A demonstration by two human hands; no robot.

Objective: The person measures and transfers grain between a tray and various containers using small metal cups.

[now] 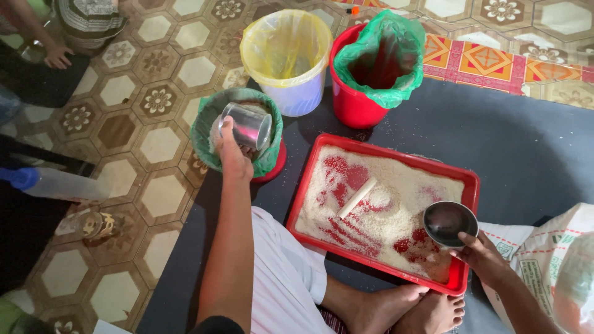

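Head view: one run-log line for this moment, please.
left hand: tips steel cup over green-lined bucket | right hand: holds steel bowl over red tray of rice

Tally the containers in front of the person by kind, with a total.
Buckets: 3 (green-lined, yellow-lined, red)
Metal cups: 1, left hand
Metal bowls: 1, right hand
Trays: 1, red, holding rice
Total: 6

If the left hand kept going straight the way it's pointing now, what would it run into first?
The left hand tips a steel cup over the green-lined bucket. Going straight on, away from the body, it would probably meet that bucket's far rim, then the yellow-lined white bucket; depth is unclear.
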